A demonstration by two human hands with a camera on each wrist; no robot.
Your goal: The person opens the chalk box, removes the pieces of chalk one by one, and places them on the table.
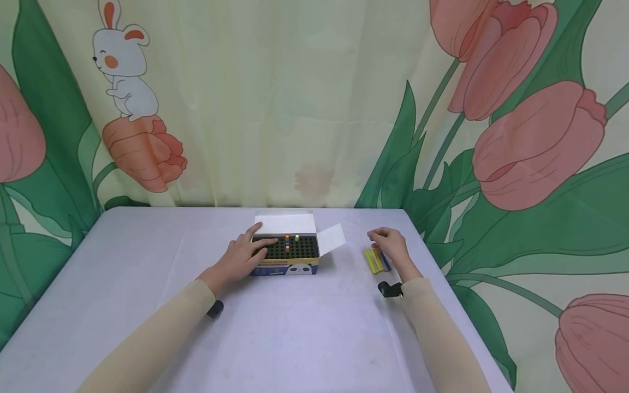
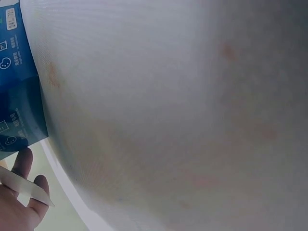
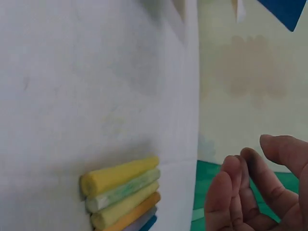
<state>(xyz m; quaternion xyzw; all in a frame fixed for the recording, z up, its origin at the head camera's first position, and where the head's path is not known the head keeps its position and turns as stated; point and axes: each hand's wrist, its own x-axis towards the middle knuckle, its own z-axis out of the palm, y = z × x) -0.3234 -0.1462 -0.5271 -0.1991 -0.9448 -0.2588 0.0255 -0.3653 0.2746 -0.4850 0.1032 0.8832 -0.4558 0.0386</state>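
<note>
A box of chalk (image 1: 280, 267), blue and yellow with a panda print, stands with its white flaps folded out. Inside it is a black grid (image 1: 307, 248) of holes, where several chalk ends in orange, blue and pale yellow show. My left hand (image 1: 241, 254) rests on the left end of the box, its fingers spread over the grid and toward the back flap. To the right, a row of chalk sticks (image 3: 122, 175) in yellow, green, orange, grey and blue lies side by side. Just beyond that row hovers my right hand (image 3: 260, 187), fingers loosely bent, thumb apart, holding nothing.
The white back flap (image 1: 287, 224) stands up behind the grid, and a side flap (image 1: 331, 239) sticks out to the right. White cloth covers the table (image 1: 304, 338). A patterned curtain (image 1: 295, 109) hangs behind its far edge.
</note>
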